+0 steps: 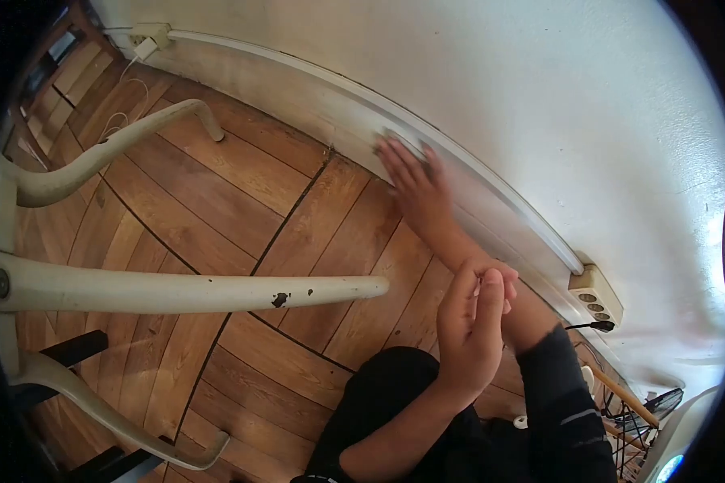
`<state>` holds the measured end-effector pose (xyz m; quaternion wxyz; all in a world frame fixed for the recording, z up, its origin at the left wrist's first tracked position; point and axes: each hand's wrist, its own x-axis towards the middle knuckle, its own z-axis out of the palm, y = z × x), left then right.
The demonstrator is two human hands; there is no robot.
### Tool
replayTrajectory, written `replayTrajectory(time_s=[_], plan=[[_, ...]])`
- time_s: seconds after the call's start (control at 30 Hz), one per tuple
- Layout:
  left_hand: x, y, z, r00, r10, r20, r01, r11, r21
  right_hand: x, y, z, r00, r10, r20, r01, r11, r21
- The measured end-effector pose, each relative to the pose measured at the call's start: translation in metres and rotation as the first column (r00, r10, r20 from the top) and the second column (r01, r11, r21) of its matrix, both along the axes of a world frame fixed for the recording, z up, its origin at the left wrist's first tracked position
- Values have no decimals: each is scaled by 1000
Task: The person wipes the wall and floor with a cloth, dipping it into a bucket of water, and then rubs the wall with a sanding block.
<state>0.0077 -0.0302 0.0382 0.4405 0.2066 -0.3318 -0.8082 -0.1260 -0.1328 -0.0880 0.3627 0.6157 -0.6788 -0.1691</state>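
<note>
Hovering at or resting on the lower wall point(330, 114), the right hand point(415, 185) has its fingers extended and its thumb apart, just below the white strip point(453, 148) that runs along the wall; blur hides whether skin and wall touch. It appears to hold nothing. The left hand point(471, 330) is nearer the camera, its fingers curled in towards the thumb, and overlaps the right forearm in view; whether it grips anything, or touches that arm, I cannot tell. The strip's edge looks like the likeliest trouble for the right hand: a quick upward slip could scrape the knuckles along it. Farther back, the strip ends at a socket block point(594, 296) with a black plug point(602, 325) in it, near the right arm's dark sleeve point(552, 378). If that elbow swings towards the wall, the cloth could snag the cord and tug the plug loose. On the other side, a chipped cream metal leg point(193, 290) points across the wooden floor point(217, 221) towards the arms, so a careless sideways sweep, or a shift of the dark-clad knee point(391, 378), could bump it.
</note>
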Motion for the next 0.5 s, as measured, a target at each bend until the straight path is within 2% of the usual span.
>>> replayTrajectory(time_s=[0.13,0.2,0.33,0.47,0.5], plan=[[5,-6,-1,996,90,11,-90,996,3,23,-72,2,993,78,-91,-83,995,-57],[4,-7,-1,993,114,5,-114,993,0,30,-87,3,995,89,49,-84,992,-95],[4,-5,0,995,97,9,-97,995,-6,24,-66,3,996,80,28,-76,988,-133],[5,-4,0,994,107,27,-107,994,-16,4,-4,-3,994,-100,-49,91,980,-175],[5,-3,1,994,108,20,-108,994,-15,-1,18,-2,992,-109,57,117,979,-165]])
